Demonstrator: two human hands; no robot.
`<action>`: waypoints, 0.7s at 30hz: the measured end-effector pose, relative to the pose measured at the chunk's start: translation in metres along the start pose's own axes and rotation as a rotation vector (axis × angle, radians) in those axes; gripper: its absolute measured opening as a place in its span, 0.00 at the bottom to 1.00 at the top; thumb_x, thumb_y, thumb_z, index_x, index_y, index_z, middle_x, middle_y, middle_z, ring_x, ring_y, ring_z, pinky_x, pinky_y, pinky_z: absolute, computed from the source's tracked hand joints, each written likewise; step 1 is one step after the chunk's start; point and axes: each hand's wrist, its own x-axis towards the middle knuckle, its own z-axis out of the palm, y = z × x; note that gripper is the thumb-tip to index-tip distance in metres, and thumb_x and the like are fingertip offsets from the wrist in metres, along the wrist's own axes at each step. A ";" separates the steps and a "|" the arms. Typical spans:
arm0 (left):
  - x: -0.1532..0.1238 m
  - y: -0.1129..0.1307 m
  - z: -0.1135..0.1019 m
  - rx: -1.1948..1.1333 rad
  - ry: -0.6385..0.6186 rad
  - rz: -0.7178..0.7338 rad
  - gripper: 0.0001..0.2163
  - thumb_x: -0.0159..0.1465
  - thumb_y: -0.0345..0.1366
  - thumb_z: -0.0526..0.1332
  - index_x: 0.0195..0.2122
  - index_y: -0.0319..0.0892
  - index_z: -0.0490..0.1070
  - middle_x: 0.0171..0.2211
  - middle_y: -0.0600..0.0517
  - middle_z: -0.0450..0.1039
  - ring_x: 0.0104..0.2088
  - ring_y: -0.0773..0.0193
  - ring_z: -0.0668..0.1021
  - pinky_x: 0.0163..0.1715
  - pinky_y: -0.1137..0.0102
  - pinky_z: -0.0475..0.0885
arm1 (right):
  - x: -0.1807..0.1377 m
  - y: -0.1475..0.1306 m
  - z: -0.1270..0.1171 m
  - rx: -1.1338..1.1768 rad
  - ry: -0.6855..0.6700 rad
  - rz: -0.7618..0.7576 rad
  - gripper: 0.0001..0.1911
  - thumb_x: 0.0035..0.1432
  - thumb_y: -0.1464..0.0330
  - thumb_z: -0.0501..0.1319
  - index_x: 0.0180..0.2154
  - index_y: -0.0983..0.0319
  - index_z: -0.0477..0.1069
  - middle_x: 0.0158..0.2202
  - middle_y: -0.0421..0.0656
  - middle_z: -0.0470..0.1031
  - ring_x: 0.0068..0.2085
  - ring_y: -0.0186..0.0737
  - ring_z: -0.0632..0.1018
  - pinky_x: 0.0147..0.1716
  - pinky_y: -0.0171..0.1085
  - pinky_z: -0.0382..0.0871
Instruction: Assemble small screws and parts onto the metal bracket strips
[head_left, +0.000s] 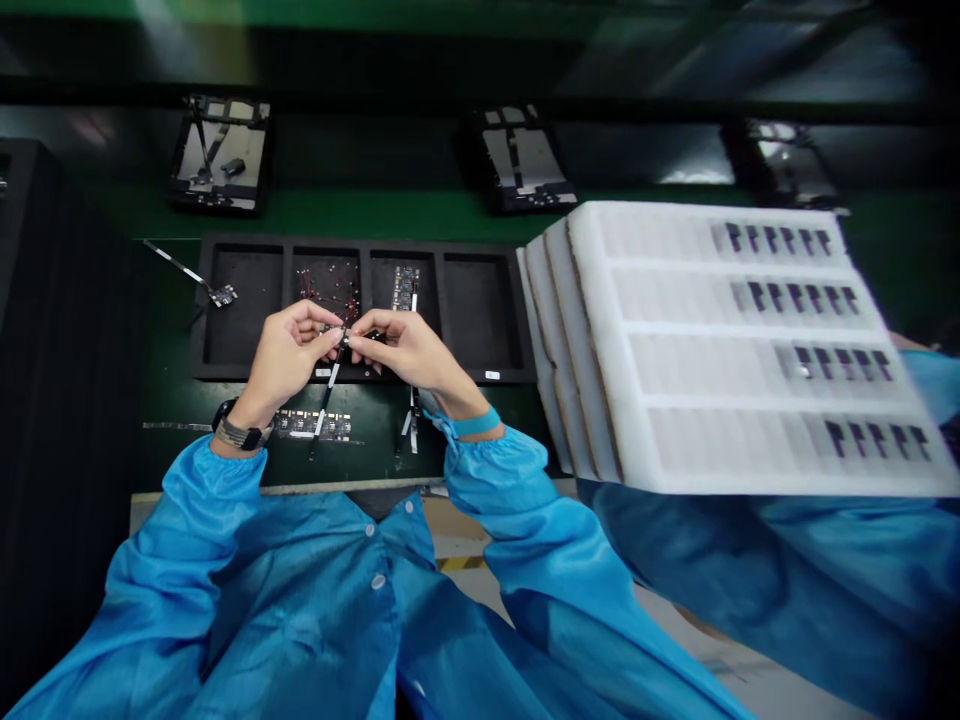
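My left hand (289,350) and my right hand (401,345) meet over a black compartment tray (480,320). Both pinch a small part with a thin black-and-white flex strip (330,385) that hangs down from my fingertips. Just below my hands a small circuit board (311,425) lies on the green work surface. One tray compartment holds several tiny red-tipped parts (330,285); the compartment to its right holds another small board (406,285). My left wrist carries a watch, my right a blue band.
A stack of white foam trays (675,350) with rows of small dark parts fills the right, held up by another person in a blue sleeve (930,380). Three open device frames (221,150) lie along the far belt. A loose flex strip (191,275) lies left of the tray.
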 end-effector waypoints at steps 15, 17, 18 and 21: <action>-0.001 -0.005 0.003 -0.030 0.002 -0.057 0.11 0.56 0.36 0.75 0.35 0.41 0.77 0.25 0.53 0.76 0.25 0.66 0.79 0.28 0.71 0.75 | 0.001 0.001 0.000 0.110 -0.007 0.086 0.26 0.51 0.47 0.78 0.33 0.62 0.76 0.28 0.41 0.80 0.25 0.33 0.75 0.25 0.35 0.74; -0.001 -0.003 0.003 -0.044 0.000 -0.059 0.11 0.56 0.37 0.76 0.35 0.40 0.77 0.25 0.53 0.77 0.25 0.66 0.79 0.28 0.71 0.75 | 0.001 0.001 0.001 0.123 0.003 0.085 0.27 0.50 0.46 0.78 0.33 0.62 0.76 0.28 0.41 0.80 0.25 0.34 0.76 0.26 0.35 0.75; -0.001 -0.001 0.002 -0.056 -0.002 -0.058 0.12 0.56 0.38 0.76 0.35 0.40 0.77 0.25 0.53 0.77 0.25 0.66 0.79 0.28 0.71 0.76 | 0.001 0.001 0.002 0.132 0.017 0.081 0.28 0.50 0.46 0.78 0.33 0.62 0.76 0.28 0.42 0.81 0.26 0.34 0.77 0.26 0.36 0.76; -0.001 0.003 -0.001 -0.091 -0.005 -0.057 0.12 0.55 0.37 0.77 0.35 0.40 0.77 0.25 0.52 0.78 0.25 0.65 0.80 0.29 0.70 0.76 | 0.002 0.002 0.005 0.142 0.100 0.060 0.28 0.48 0.46 0.79 0.33 0.61 0.74 0.29 0.42 0.80 0.27 0.37 0.79 0.27 0.37 0.78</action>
